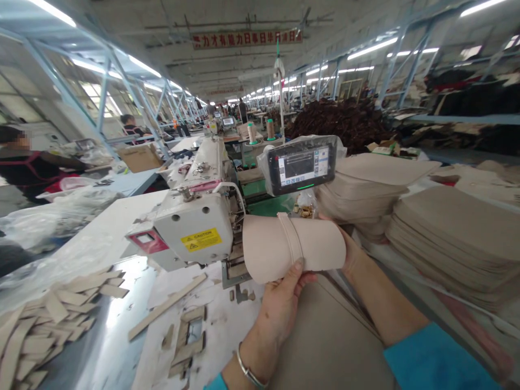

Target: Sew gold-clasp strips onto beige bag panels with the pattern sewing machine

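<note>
A beige leather-like panel (268,244) is held up curved in front of me, with a narrow stitched strap (291,238) lying across it. My left hand (282,298) pinches the panel's near edge at the lower end of the strap, thumb on top. At the panel's right end, my right hand (349,252) grips the edge; most of its fingers are hidden behind the material. Just left of the panel stands the head of a white sewing machine (195,227) with a yellow caution label. Below my hands lies a larger stack of beige panels (325,336).
Loose beige strips (52,309) are heaped at the left. A metal clamp frame (189,336) lies on the worktop. A lit control screen (303,165) stands behind the panel. Tall panel stacks (455,233) rise at the right. Another person (28,162) sits at far left.
</note>
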Action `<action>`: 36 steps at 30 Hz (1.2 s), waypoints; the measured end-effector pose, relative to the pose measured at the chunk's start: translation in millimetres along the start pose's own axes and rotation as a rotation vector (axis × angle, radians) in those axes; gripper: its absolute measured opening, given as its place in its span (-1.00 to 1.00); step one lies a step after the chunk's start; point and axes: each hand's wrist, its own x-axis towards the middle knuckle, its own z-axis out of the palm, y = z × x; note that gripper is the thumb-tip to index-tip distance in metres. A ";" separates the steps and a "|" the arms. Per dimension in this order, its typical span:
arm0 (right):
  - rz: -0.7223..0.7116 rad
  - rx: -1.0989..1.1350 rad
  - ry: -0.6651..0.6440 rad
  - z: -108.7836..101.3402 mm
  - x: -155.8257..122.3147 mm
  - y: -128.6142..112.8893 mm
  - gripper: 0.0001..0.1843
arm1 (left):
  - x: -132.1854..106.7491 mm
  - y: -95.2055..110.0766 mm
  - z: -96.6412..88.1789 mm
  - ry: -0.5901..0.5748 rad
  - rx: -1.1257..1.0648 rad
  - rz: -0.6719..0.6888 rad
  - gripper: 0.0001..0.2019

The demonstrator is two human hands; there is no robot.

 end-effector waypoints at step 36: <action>-0.028 0.104 0.107 27.6 -21.2 -2.1 -0.49 | -1.7 -23.1 -7.5 0.154 0.225 -0.102 -0.69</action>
